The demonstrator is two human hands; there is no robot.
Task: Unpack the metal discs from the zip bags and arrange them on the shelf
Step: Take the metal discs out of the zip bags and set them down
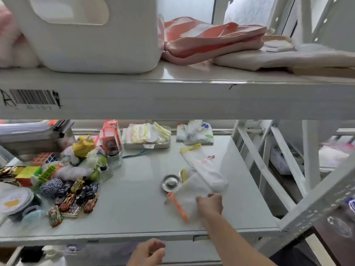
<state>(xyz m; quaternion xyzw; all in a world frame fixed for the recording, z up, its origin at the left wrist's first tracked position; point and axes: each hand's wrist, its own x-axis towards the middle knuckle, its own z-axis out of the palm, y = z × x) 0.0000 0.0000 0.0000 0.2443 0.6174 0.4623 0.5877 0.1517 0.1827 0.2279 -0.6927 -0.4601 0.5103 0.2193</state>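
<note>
A round metal disc with a raised centre lies flat on the white shelf. Just right of it lies a heap of clear zip bags: one with an orange zip strip, one with a yellow strip, another yellow-edged one against the disc. My right hand rests on the near corner of the orange-strip bag and pinches it. My left hand hangs below the shelf's front edge, fingers curled; whether it holds anything is unclear.
Toys, puzzle cubes, small cars and a jar crowd the shelf's left. A tray of packets and folded bags stand at the back. The upper shelf carries a white bin and folded cloth. A white frame post stands right.
</note>
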